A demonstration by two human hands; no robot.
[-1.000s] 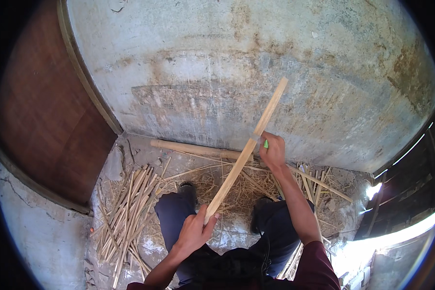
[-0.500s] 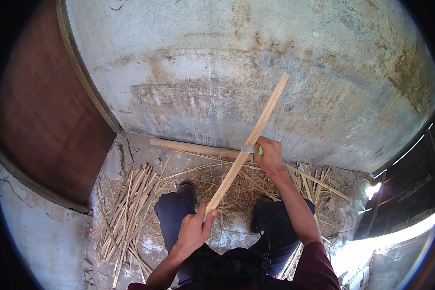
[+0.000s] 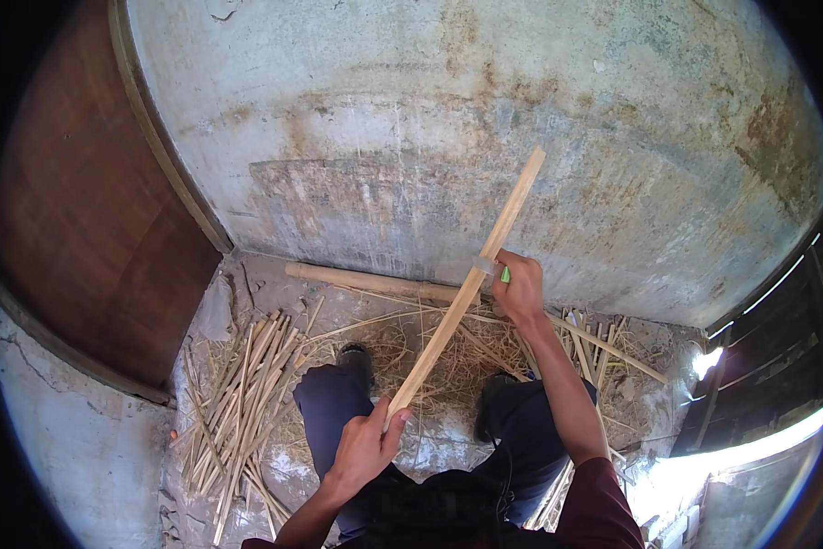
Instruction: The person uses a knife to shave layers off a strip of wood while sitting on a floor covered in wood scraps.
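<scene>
A long, flat strip of pale bamboo slants up and away from me toward the wall. Its near end is closed in my left hand, between my thighs. My right hand is wrapped round a knife with a green handle. The short blade lies across the strip around its middle and touches it. Most of the handle is hidden inside my fingers.
Many thin bamboo strips lie heaped on the floor at left, more at right. A bamboo pole rests along the foot of the stained wall. Shavings cover the floor between my shoes. A brown door panel stands left.
My right hand and the knife have shifted slightly up and to the right along the strip. The strip's far end has dropped a little. My left hand keeps its hold.
</scene>
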